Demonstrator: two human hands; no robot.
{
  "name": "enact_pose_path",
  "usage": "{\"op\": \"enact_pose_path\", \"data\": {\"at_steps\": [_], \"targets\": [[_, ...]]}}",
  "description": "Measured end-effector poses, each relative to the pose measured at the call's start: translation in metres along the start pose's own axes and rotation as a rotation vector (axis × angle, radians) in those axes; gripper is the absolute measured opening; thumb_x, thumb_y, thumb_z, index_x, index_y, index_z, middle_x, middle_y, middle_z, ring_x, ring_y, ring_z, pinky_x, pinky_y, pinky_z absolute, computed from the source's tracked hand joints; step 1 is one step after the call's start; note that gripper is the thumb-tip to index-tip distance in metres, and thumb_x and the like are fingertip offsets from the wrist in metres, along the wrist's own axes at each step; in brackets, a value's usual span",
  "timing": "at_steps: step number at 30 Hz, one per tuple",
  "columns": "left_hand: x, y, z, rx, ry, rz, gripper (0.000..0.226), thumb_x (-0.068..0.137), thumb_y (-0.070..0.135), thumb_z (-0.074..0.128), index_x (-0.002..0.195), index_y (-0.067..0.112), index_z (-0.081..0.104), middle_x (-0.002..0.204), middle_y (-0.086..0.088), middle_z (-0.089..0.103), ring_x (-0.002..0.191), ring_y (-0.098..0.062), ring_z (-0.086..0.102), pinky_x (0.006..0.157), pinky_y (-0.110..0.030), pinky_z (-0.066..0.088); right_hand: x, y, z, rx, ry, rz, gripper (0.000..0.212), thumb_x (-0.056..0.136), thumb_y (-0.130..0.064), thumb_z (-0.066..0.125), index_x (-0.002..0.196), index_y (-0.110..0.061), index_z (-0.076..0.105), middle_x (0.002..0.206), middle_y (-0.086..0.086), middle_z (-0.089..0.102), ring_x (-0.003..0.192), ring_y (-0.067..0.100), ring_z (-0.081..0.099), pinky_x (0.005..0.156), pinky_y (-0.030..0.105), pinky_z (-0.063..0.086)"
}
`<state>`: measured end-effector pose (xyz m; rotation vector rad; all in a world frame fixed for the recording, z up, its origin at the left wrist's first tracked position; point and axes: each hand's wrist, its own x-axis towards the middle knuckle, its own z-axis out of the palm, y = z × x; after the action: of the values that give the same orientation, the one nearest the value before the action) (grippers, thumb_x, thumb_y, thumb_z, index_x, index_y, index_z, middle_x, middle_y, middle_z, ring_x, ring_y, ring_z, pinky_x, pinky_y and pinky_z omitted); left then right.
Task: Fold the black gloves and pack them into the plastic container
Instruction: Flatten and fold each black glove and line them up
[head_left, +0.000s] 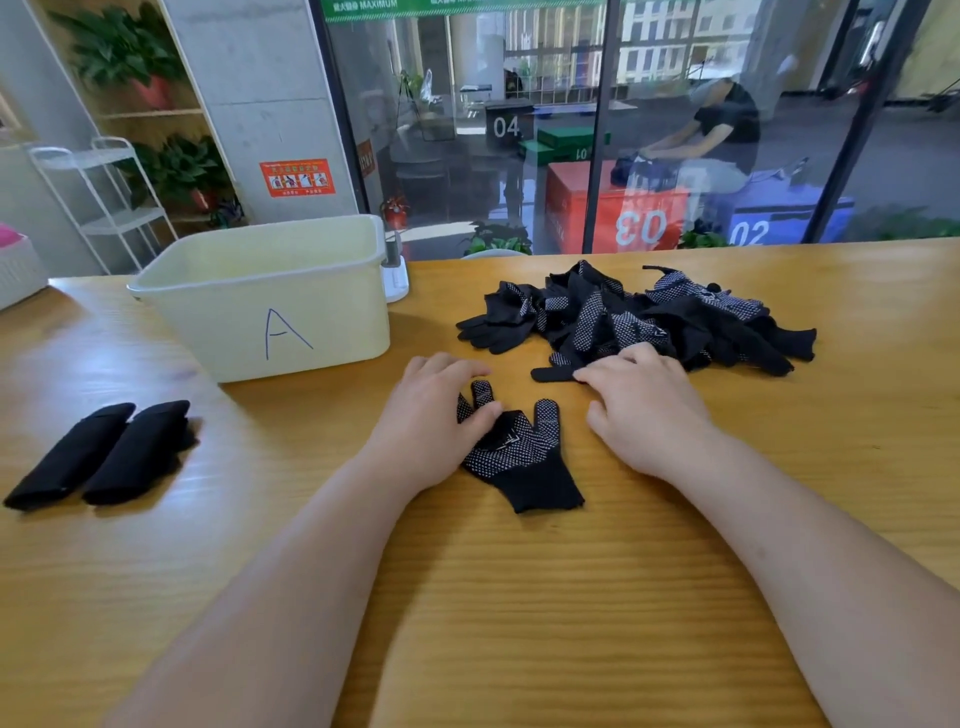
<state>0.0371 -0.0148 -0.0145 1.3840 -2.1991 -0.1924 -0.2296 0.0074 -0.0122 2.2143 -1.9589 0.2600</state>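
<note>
Wooden table (519, 597) beside a glass wall. One black glove (524, 457) lay flat near centre. The left hand (431, 421) pressed on it with relaxed fingers, probably pinning it for folding. The right hand (644, 410) rested on the near edge of the glove pile (649, 317); whether it pinched anything could not be told. Plastic container (270, 312) stood far left.

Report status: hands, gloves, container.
Left hand pressing one spread glove. Right hand touching the loose glove pile. Two folded bundles lie outside the container. Nothing in the way.
</note>
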Motion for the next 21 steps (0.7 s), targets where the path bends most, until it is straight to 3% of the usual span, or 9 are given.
{"op": "enact_pose_path", "data": {"at_steps": [2,5,9,13,15,18,21], "targets": [[-0.001,0.003,-0.004,-0.031,-0.038,0.05,0.052,0.099,0.059,0.066,0.144,0.034,0.061,0.127,0.016,0.06,0.12,-0.008,0.045,0.106,-0.033,0.043,-0.007,0.004,-0.006,0.047,0.059,-0.033,0.043,0.104,-0.041,0.054,0.147,-0.04,0.057,0.138,-0.021,0.062,0.13,0.015,0.042,0.11,0.041,0.038],[-0.004,0.011,-0.006,-0.066,-0.11,0.146,0.055,0.095,0.065,0.067,0.142,0.037,0.061,0.118,0.023,0.06,0.111,-0.003,0.051,0.108,-0.036,0.046,-0.013,0.01,-0.004,0.133,0.111,-0.044,0.041,0.099,-0.046,0.065,0.139,-0.043,0.062,0.118,-0.023,0.066,0.118,0.014,0.047,0.101,0.042,0.045],[-0.009,0.017,-0.001,-0.042,-0.214,0.213,0.073,0.083,0.084,0.062,0.143,0.043,0.057,0.125,0.022,0.059,0.114,-0.005,0.053,0.104,-0.04,0.05,-0.005,0.013,0.002,0.038,0.116,0.067,0.041,0.101,-0.056,0.058,0.137,-0.039,0.066,0.127,-0.013,0.062,0.122,0.021,0.049,0.098,0.042,0.047],[-0.009,0.017,0.0,-0.044,-0.245,0.212,0.077,0.08,0.079,0.073,0.146,0.043,0.055,0.136,0.019,0.055,0.123,-0.009,0.053,0.108,-0.042,0.049,0.005,0.013,0.006,0.014,0.218,0.056,0.027,0.102,-0.046,0.062,0.121,-0.034,0.076,0.109,-0.011,0.07,0.104,0.02,0.055,0.087,0.041,0.049],[-0.01,0.014,-0.002,-0.078,-0.231,0.175,0.075,0.081,0.071,0.079,0.147,0.044,0.055,0.141,0.021,0.051,0.126,-0.009,0.055,0.11,-0.042,0.049,0.001,0.013,-0.003,0.313,0.337,0.052,0.021,0.102,-0.041,0.065,0.115,-0.03,0.076,0.099,-0.014,0.07,0.096,0.015,0.058,0.083,0.038,0.05],[-0.009,0.012,-0.005,-0.076,-0.203,0.136,0.07,0.086,0.061,0.081,0.148,0.043,0.055,0.148,0.022,0.046,0.131,-0.01,0.053,0.113,-0.041,0.047,-0.003,0.016,-0.017,0.827,0.557,0.212,0.01,0.103,-0.032,0.068,0.111,-0.031,0.074,0.094,-0.017,0.073,0.088,0.001,0.067,0.081,0.023,0.051],[-0.008,0.01,-0.006,-0.037,-0.16,0.111,0.067,0.09,0.055,0.08,0.15,0.04,0.054,0.149,0.021,0.045,0.137,-0.01,0.048,0.116,-0.04,0.044,-0.002,0.032,-0.017,0.994,0.564,0.422,0.005,0.101,-0.037,0.071,0.105,-0.037,0.075,0.092,-0.014,0.076,0.087,0.006,0.071,0.083,0.033,0.057]]}}
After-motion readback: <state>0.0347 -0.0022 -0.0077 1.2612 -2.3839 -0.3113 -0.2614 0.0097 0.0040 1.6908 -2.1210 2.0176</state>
